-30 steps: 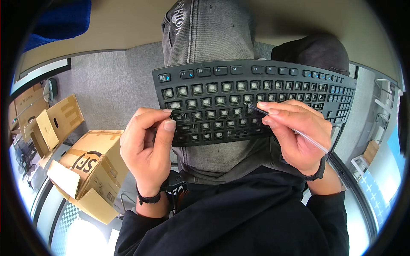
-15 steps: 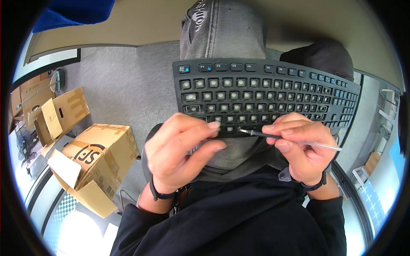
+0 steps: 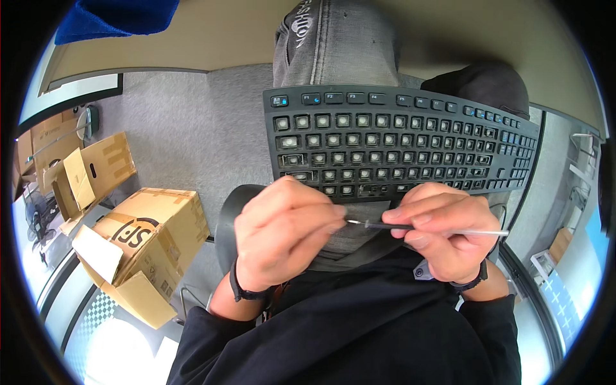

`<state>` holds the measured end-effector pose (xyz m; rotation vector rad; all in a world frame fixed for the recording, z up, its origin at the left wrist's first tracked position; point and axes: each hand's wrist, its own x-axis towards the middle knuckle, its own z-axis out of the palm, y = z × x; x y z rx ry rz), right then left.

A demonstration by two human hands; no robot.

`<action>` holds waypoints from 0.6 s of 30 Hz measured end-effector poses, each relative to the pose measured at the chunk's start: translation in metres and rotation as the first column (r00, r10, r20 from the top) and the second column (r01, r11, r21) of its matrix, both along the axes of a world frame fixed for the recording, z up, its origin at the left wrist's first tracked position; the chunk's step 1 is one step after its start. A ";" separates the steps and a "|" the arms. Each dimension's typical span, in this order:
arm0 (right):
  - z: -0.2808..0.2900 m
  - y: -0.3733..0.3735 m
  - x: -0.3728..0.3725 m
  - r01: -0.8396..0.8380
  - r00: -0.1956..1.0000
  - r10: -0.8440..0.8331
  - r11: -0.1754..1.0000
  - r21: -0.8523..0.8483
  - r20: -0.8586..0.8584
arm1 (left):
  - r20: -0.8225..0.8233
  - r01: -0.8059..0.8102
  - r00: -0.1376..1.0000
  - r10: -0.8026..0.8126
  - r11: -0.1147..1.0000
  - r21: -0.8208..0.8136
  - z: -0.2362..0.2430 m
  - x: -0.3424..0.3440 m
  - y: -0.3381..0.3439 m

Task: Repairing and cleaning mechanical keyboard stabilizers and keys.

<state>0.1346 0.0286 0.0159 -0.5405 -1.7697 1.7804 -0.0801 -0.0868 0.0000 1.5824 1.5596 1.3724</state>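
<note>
A black keyboard (image 3: 385,91) rests across my lap. Its main block shows bare square sockets with pale centres, while the top row and the far right section have their keycaps. Just below its near edge, my right hand (image 3: 446,231) grips a slim pen-like tool (image 3: 393,226) with a black grip, a clear rear shaft and a thin pale tip pointing left. My left hand (image 3: 285,231) has its fingers pinched together right at that tip, partly covering the keyboard's lower left corner. Whatever lies between those fingertips is hidden.
My knee in grey trousers (image 3: 340,45) is beyond the keyboard, with a dark rounded shape (image 3: 481,90) beside it. On the grey floor (image 3: 173,122) to the left stand open cardboard boxes (image 3: 157,224). A blue cloth (image 3: 122,19) hangs at the upper left.
The tool's tip has come off the keyboard's bottom row and moved toward me. My left hand has shifted right and its fingers have closed at the tip.
</note>
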 end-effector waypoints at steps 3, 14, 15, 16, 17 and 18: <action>-0.005 -0.001 0.002 0.280 0.960 -0.280 0.959 -0.049 -0.007 | -0.017 -0.203 0.979 0.204 0.979 0.032 -0.004 -0.008 -0.007; -0.016 0.024 -0.002 0.176 0.928 -0.314 0.843 0.508 0.199 | 0.406 -0.681 0.631 0.661 0.722 -0.119 -0.015 -0.035 -0.001; -0.016 0.026 -0.002 0.180 0.928 -0.316 0.844 0.505 0.196 | 0.434 -0.569 0.710 0.555 0.815 -0.111 -0.018 -0.042 -0.008; -0.016 0.028 -0.003 0.157 0.936 -0.297 0.833 0.530 0.188 | 0.463 -0.445 0.770 0.438 0.890 -0.101 -0.021 -0.046 -0.011; -0.017 0.029 -0.003 0.135 0.944 -0.277 0.820 0.556 0.180 | 0.463 -0.442 0.771 0.436 0.891 -0.103 -0.020 -0.044 -0.010; -0.018 0.029 -0.002 0.136 0.943 -0.280 0.820 0.555 0.182 | 0.391 -0.446 0.796 0.462 0.885 -0.138 -0.018 -0.040 -0.007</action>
